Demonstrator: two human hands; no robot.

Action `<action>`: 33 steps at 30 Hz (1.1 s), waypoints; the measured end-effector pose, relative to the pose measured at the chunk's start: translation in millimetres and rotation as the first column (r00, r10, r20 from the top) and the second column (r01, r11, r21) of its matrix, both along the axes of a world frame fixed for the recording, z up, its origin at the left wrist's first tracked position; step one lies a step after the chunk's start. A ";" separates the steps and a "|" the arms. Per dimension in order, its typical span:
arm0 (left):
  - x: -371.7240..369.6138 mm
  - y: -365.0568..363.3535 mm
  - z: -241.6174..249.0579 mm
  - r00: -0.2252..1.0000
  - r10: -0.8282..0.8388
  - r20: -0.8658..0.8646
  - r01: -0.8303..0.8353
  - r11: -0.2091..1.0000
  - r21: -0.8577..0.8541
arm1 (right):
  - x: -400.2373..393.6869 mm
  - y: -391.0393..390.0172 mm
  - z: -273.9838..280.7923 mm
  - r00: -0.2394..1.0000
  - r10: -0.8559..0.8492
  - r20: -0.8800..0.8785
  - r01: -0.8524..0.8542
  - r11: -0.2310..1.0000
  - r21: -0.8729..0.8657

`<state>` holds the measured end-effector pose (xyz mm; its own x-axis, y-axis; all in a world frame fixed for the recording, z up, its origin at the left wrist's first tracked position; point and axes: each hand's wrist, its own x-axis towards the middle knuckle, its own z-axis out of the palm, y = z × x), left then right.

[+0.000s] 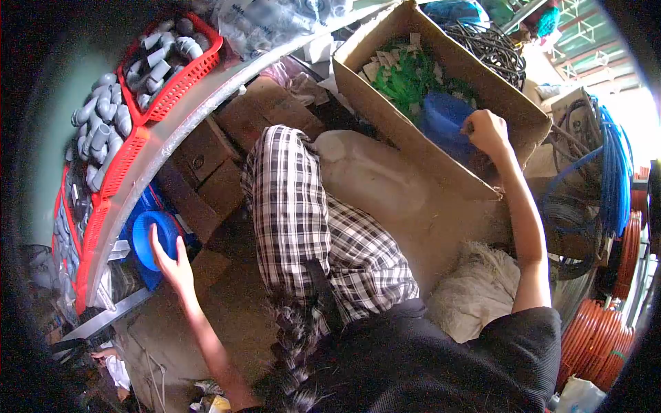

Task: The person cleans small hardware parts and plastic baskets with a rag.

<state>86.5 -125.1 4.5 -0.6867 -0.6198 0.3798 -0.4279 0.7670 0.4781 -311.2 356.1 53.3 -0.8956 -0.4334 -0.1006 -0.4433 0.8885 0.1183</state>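
My right hand (485,134) is closed at the edge of a translucent blue plastic tub (444,117), inside a large cardboard box (427,148). Green plastic pieces (403,79) and pale flat pieces lie in the box beside the tub. On the other side, my left hand (173,265) has its fingers spread, with the fingertips overlapping a round blue plastic container (147,241). That container sits low by the curved edge of the shelf.
Red baskets (175,89) of grey pipe fittings (103,141) line the left. Behind the box is a bundle of black cable (489,48). Blue coils (613,151) and orange coils (599,341) stand at right. A pale sack (475,289) lies beside my right arm.
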 end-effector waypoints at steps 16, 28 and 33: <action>-78.5 64.3 25.0 0.949 -0.315 -0.021 0.315 0.949 0.008 | -7.6 20.4 -31.1 0.931 0.363 -0.036 -0.328 0.877 0.351; -45.8 50.3 21.6 0.973 -0.219 -0.072 0.224 0.973 0.057 | 2.7 8.5 -38.9 0.879 0.453 0.145 -0.475 0.811 0.342; -44.4 52.1 21.6 0.972 -0.230 -0.039 0.232 0.972 0.045 | -3.1 2.5 -54.9 0.894 0.413 0.173 -0.443 0.761 0.474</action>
<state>42.1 -73.0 26.1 -0.8012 -0.4642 0.3776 -0.2252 0.8186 0.5284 -314.3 358.5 -1.5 -0.6150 -0.6493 -0.4474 -0.7827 0.4340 0.4461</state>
